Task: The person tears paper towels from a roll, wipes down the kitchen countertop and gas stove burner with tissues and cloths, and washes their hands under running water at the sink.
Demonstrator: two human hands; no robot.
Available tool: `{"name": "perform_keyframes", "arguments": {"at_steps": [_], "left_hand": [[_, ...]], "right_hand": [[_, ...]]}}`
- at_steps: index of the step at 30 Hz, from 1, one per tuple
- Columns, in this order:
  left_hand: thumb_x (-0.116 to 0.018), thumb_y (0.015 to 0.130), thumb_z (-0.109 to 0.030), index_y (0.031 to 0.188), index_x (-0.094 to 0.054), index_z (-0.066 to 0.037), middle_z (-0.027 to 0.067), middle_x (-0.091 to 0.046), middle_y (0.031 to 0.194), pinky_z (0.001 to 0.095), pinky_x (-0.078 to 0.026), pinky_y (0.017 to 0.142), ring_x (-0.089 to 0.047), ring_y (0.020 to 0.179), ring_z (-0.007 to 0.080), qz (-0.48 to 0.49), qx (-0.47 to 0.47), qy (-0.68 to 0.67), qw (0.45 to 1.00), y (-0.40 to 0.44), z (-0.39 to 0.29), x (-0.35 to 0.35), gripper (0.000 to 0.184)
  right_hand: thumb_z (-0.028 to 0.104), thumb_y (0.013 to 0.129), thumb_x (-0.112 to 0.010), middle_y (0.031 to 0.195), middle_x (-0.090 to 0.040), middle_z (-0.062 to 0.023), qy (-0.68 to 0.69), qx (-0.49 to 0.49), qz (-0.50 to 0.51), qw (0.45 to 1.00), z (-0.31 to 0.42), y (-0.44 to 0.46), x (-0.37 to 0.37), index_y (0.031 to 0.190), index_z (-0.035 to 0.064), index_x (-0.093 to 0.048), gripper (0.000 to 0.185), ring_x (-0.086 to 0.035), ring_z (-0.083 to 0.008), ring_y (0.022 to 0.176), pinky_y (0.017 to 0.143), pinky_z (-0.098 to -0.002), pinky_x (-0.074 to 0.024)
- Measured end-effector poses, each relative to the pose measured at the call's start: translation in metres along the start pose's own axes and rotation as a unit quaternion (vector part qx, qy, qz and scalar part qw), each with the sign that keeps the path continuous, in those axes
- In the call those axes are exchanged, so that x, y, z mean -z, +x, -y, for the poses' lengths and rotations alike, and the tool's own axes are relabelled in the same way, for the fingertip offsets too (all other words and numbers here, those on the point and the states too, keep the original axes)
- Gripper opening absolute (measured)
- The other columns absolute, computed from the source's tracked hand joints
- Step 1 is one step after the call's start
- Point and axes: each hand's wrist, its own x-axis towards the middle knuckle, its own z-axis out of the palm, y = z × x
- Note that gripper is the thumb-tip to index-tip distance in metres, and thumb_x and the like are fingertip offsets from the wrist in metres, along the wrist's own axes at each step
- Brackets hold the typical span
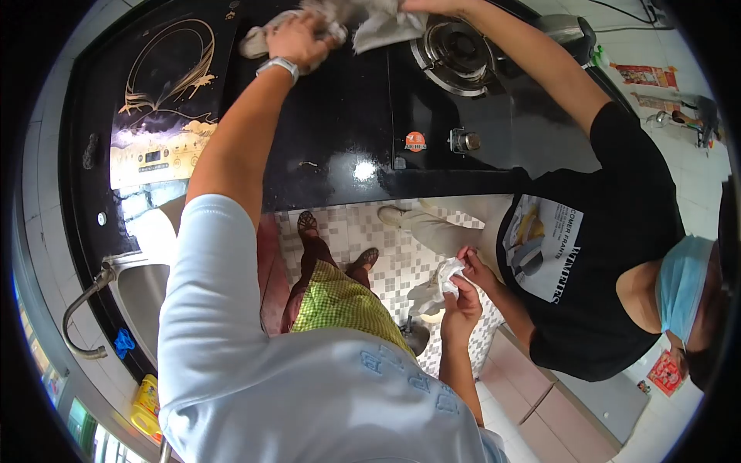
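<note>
At the top of the view my left hand, with a watch on the wrist, presses on a bunched greyish cloth on the black counter, its fingers curled into the fabric. Lower down, in front of my body, my right hand pinches a crumpled white tissue. A co-worker's hand touches the same tissue from the right. The co-worker's other hand is by another pale cloth, beside the gas burner; its fingers are partly cut off by the view.
An induction cooktop lies at the left of the counter, above a sink with a curved faucet. The co-worker in a black shirt stands at the right. A kettle is behind the burner. A yellow bottle stands lower left.
</note>
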Motion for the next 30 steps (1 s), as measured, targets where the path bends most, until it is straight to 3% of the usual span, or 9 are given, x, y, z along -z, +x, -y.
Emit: {"name": "perform_keyframes", "arguments": {"at_steps": [2, 4, 8, 12, 17, 24, 25, 30], "left_hand": [[-0.06, 0.076, -0.042, 0.119, -0.058, -0.025, 0.0013, -0.05, 0.132, 0.0473, -0.028, 0.104, -0.046, 0.121, 0.0249, 0.086, -0.04, -0.06, 0.994, -0.02, -0.012, 0.001, 0.047], [-0.062, 0.075, -0.041, 0.116, -0.06, -0.023, 0.0007, -0.052, 0.13, 0.0463, -0.031, 0.102, -0.047, 0.12, 0.0239, 0.029, -0.098, -0.095, 0.99, -0.056, -0.025, -0.005, 0.045], [-0.068, 0.069, -0.028, 0.103, -0.066, -0.019, -0.0001, -0.058, 0.121, 0.0444, -0.036, 0.096, -0.052, 0.112, 0.0236, 0.049, -0.114, -0.184, 0.975, -0.126, -0.071, 0.021, 0.036], [-0.066, 0.068, -0.019, 0.1, -0.066, -0.017, -0.0006, -0.058, 0.12, 0.0418, -0.037, 0.095, -0.051, 0.11, 0.022, 0.027, -0.1, -0.193, 0.976, -0.187, -0.112, 0.03, 0.031], [-0.063, 0.07, -0.013, 0.102, -0.065, -0.012, 0.0039, -0.058, 0.119, 0.0425, -0.039, 0.092, -0.05, 0.109, 0.0272, 0.029, -0.074, -0.218, 0.973, -0.233, -0.126, 0.041, 0.032], [-0.063, 0.066, -0.003, 0.102, -0.065, -0.015, 0.0006, -0.059, 0.116, 0.0397, -0.042, 0.089, -0.051, 0.102, 0.0271, 0.027, -0.073, -0.19, 0.979, -0.267, -0.139, 0.04, 0.038], [-0.057, 0.065, 0.001, 0.103, -0.064, -0.011, 0.009, -0.06, 0.114, 0.0405, -0.042, 0.088, -0.052, 0.1, 0.0331, 0.026, -0.081, -0.208, 0.974, -0.272, -0.141, 0.04, 0.04], [-0.056, 0.065, 0.005, 0.104, -0.063, -0.009, 0.0111, -0.06, 0.114, 0.0396, -0.042, 0.09, -0.052, 0.101, 0.0338, 0.018, -0.057, -0.249, 0.967, -0.293, -0.15, 0.039, 0.042]], "right_hand": [[-0.019, 0.073, -0.052, 0.112, -0.057, -0.0122, -0.016, 0.003, 0.022, 1.0, 0.008, 0.002, 0.0, 0.103, -0.0022, -0.059, 0.035, -0.052, -0.0195, 0.111, 0.098, -0.0302, -0.0361], [-0.018, 0.074, -0.051, 0.115, -0.056, -0.0125, -0.011, 0.049, 0.056, 0.997, 0.02, 0.007, -0.003, 0.103, -0.0033, -0.058, 0.033, -0.051, -0.0194, 0.112, 0.098, -0.0296, -0.0365], [-0.019, 0.074, -0.05, 0.118, -0.054, -0.0132, 0.008, 0.064, 0.103, 0.993, 0.026, 0.009, 0.008, 0.103, -0.0034, -0.057, 0.033, -0.049, -0.0202, 0.114, 0.099, -0.0303, -0.0355], [-0.019, 0.074, -0.051, 0.116, -0.054, -0.0133, -0.011, 0.13, 0.157, 0.979, 0.017, 0.008, 0.028, 0.103, -0.003, -0.057, 0.033, -0.049, -0.0202, 0.115, 0.099, -0.0302, -0.036], [-0.018, 0.075, -0.05, 0.114, -0.055, -0.0148, 0.008, 0.098, 0.178, 0.979, -0.004, -0.005, 0.064, 0.103, -0.0042, -0.057, 0.032, -0.052, -0.021, 0.111, 0.097, -0.0302, -0.0388], [-0.018, 0.074, -0.05, 0.112, -0.056, -0.0148, 0.025, 0.076, 0.209, 0.975, -0.045, -0.002, 0.107, 0.102, -0.005, -0.057, 0.031, -0.053, -0.0216, 0.11, 0.097, -0.0306, -0.0395], [-0.018, 0.074, -0.051, 0.112, -0.056, -0.0148, 0.024, 0.072, 0.22, 0.973, -0.048, 0.0, 0.111, 0.102, -0.005, -0.057, 0.031, -0.053, -0.0216, 0.11, 0.096, -0.0302, -0.0399], [-0.017, 0.074, -0.05, 0.11, -0.057, -0.0148, 0.044, 0.038, 0.238, 0.97, -0.042, 0.009, 0.121, 0.101, -0.005, -0.058, 0.03, -0.054, -0.0213, 0.109, 0.095, -0.0301, -0.0403]]}}
